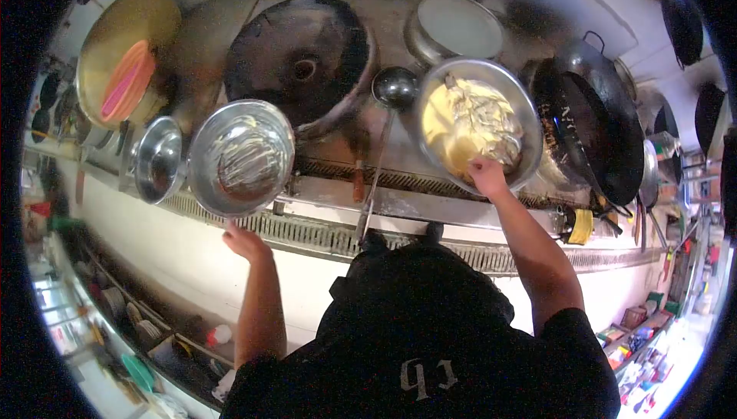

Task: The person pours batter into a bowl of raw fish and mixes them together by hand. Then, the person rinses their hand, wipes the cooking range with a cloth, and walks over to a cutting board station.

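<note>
My left hand (247, 242) is at the near rim of a metal bowl (270, 123), its fingers bent against the edge. Pale streaks smear the inside of this bowl, which tilts toward me over the stove's front edge. On the right, my right hand (488, 176) reaches over the near rim of a larger metal basin (528, 112). Its fingers are drawn together at the yellow batter (444, 123); whatever they pinch is hidden. Greyish pieces (503, 123), coated in places, lie in the batter.
Behind are a large dark wok (269, 51) and a lidded pot (461, 24). A ladle (395, 87) lies between the bowls, its handle toward me. Black woks (599, 135) stand at right. A smaller bowl (159, 162) and an orange basket (127, 85) are at left.
</note>
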### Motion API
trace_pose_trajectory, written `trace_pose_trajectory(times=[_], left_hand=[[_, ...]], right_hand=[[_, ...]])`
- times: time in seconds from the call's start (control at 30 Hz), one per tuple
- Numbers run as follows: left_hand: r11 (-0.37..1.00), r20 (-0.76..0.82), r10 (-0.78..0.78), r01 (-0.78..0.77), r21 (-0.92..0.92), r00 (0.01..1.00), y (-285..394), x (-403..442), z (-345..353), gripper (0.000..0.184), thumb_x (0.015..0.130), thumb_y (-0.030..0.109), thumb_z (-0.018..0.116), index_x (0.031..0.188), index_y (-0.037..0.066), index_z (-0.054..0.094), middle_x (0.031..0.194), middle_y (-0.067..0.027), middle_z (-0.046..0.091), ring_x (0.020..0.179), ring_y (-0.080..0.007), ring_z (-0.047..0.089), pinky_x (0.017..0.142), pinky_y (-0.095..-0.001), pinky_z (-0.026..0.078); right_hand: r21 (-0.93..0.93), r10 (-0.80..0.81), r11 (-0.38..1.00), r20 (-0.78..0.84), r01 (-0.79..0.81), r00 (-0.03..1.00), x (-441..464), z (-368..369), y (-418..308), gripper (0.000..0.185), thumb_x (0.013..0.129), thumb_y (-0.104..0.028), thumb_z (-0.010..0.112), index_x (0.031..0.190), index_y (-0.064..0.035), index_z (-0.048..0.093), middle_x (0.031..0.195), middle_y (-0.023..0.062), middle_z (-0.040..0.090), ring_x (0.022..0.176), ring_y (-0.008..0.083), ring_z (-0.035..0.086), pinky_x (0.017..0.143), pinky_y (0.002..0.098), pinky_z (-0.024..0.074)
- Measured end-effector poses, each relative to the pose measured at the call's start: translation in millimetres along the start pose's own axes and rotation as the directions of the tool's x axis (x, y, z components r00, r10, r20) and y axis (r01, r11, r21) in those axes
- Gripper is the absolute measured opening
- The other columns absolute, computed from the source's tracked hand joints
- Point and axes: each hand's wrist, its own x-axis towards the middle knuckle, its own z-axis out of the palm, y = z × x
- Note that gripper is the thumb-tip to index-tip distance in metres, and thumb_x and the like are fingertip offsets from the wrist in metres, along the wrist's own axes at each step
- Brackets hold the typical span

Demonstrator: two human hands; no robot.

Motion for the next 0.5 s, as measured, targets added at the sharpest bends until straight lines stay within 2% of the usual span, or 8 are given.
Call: trace_pose_trajectory(times=[0.03,0.1,0.17,0.2,0.3,0.33,0.43,0.5], left_hand=[[0.967,0.131,0.195,-0.213,0.140,0.972,-22,-4,-4,0.025,0.081,0.023,0.048,0.087,0.000,0.043,0.085,-0.0089,0.049,0.076,-0.0154,0.045,0.059,-0.0287,0.039],[0.993,0.332,-0.011,-0.029,0.115,0.943,15,-79,38,0.015,0.081,0.016,0.048,0.078,0.003,0.042,0.074,-0.0058,0.046,0.066,-0.0122,0.042,0.055,-0.0271,0.037],[0.960,0.673,-0.145,-0.062,0.274,0.726,-13,-110,62,0.011,0.080,0.013,0.049,0.076,0.004,0.044,0.070,-0.0043,0.047,0.062,-0.0111,0.044,0.052,-0.0241,0.037],[0.957,0.734,-0.266,0.078,0.281,0.624,10,-140,90,0.013,0.079,0.014,0.052,0.074,0.004,0.046,0.064,-0.0020,0.047,0.056,-0.0109,0.045,0.049,-0.0243,0.038],[0.891,0.803,-0.455,0.180,0.418,0.385,-15,-190,162,0.025,0.073,0.023,0.060,0.080,0.001,0.051,0.065,-0.0069,0.053,0.057,-0.0143,0.053,0.049,-0.0262,0.042],[0.855,0.784,-0.509,0.107,0.507,0.355,-16,-207,190,0.028,0.071,0.025,0.062,0.081,0.000,0.052,0.068,-0.0092,0.054,0.060,-0.0147,0.054,0.050,-0.0269,0.043],[0.802,0.692,-0.597,0.313,0.508,0.406,-31,-247,252,0.031,0.067,0.023,0.065,0.080,-0.003,0.053,0.071,-0.0130,0.056,0.063,-0.0150,0.056,0.052,-0.0294,0.044],[0.775,0.757,-0.183,-0.382,0.503,0.627,-43,-259,273,0.030,0.064,0.018,0.066,0.081,-0.004,0.053,0.073,-0.0140,0.057,0.063,-0.0171,0.055,0.053,-0.0299,0.043]], right_hand=[[0.014,0.017,1.000,0.021,-0.017,1.000,-2,2,4,0.019,0.068,-0.020,0.055,0.078,-0.0043,0.059,0.075,0.0153,0.058,0.072,0.0299,0.057,0.064,0.0342,0.0444],[0.013,0.012,1.000,0.022,-0.012,1.000,-6,7,12,0.019,0.068,-0.020,0.055,0.078,-0.0043,0.059,0.076,0.0154,0.058,0.072,0.0301,0.056,0.065,0.0347,0.0441],[0.012,-0.001,1.000,0.018,0.001,1.000,-5,7,15,0.019,0.068,-0.019,0.056,0.079,-0.0044,0.060,0.077,0.0156,0.058,0.073,0.0304,0.056,0.065,0.0352,0.0439],[0.017,0.012,1.000,0.060,-0.013,0.998,-4,6,13,0.020,0.068,-0.020,0.055,0.079,-0.0047,0.060,0.077,0.0157,0.057,0.073,0.0307,0.056,0.066,0.0355,0.0437],[-0.051,0.020,0.999,0.136,-0.013,0.991,-6,7,13,0.021,0.068,-0.022,0.054,0.079,-0.0053,0.060,0.078,0.0156,0.057,0.074,0.0313,0.055,0.066,0.0361,0.0435],[-0.118,0.007,0.993,0.176,0.014,0.984,-7,8,13,0.021,0.069,-0.023,0.053,0.078,-0.0056,0.060,0.078,0.0154,0.057,0.073,0.0315,0.055,0.066,0.0364,0.0436],[-0.078,0.015,0.997,0.198,0.000,0.980,-8,2,2,0.023,0.069,-0.026,0.053,0.078,-0.0062,0.061,0.077,0.0153,0.058,0.073,0.0314,0.055,0.066,0.0369,0.0440],[-0.055,0.094,0.995,0.272,-0.083,0.958,-7,4,2,0.023,0.069,-0.026,0.053,0.080,-0.0071,0.061,0.077,0.0153,0.058,0.073,0.0313,0.055,0.066,0.0371,0.0442]])
